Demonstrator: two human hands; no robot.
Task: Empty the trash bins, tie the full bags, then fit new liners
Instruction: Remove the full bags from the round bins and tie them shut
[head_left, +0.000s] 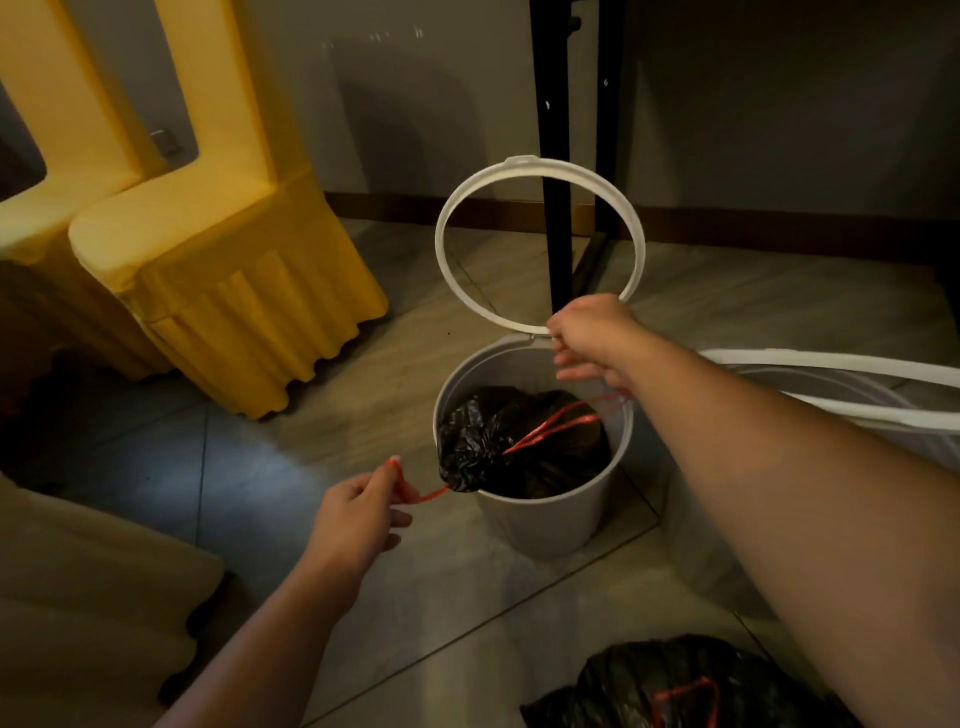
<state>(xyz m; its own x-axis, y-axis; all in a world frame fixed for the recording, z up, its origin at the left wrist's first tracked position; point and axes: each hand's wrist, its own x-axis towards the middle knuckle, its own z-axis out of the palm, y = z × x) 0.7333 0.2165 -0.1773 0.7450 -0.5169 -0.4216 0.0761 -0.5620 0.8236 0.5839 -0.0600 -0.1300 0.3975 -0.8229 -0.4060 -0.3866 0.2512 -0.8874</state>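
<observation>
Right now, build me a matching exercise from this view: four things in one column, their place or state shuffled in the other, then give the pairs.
Column one
1. ring lid
2. farther black bag
3. nearer black bag
4. left hand

Column two
a. lies on the floor
b. stands flipped up at the far rim of the white bin
c. pinches the red drawstring
d. sits inside the white bin, mouth gathered

Pairs: 1-b, 2-d, 3-a, 4-c

bare forearms (779, 467); bare left grip (358, 525), bare right grip (592, 338)
</observation>
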